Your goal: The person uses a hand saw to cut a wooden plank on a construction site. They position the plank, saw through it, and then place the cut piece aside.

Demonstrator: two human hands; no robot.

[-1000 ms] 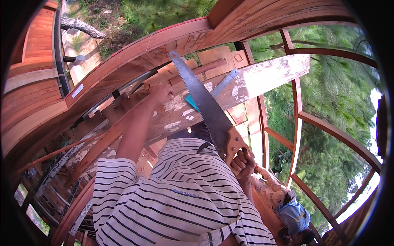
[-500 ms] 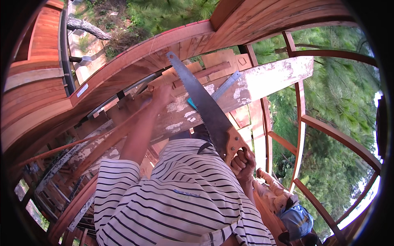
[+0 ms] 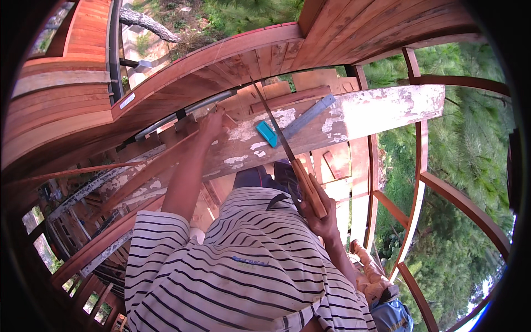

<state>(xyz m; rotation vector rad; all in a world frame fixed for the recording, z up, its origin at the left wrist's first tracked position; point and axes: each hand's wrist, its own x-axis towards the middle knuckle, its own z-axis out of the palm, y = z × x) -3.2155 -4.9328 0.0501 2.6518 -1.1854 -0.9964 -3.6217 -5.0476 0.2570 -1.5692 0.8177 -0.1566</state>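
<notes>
My right hand (image 3: 322, 213) is closed round the wooden handle of a handsaw (image 3: 308, 188). Its blade points up and away from me and shows almost edge-on, above a long plank with peeling white paint (image 3: 387, 110). On that plank rests a try square (image 3: 304, 120) with a turquoise stock and a metal blade; the saw crosses in front of it. At the left, my left hand (image 3: 212, 124) grips the far end of a narrow reddish wooden board (image 3: 152, 182), which slants back toward the lower left over the plank. Some of its fingers are hidden.
Beyond the plank runs a curved plank wall (image 3: 221, 55). Wooden offcuts (image 3: 310, 80) lie between the two. Open timber framing (image 3: 420, 155) stands at the right, with trees behind. Another person in a blue garment (image 3: 392, 316) is at the lower right.
The saw has turned from showing its broad side to nearly edge-on, uncovering more of the try square. My left hand still grips the board. The whole view has shifted slightly.
</notes>
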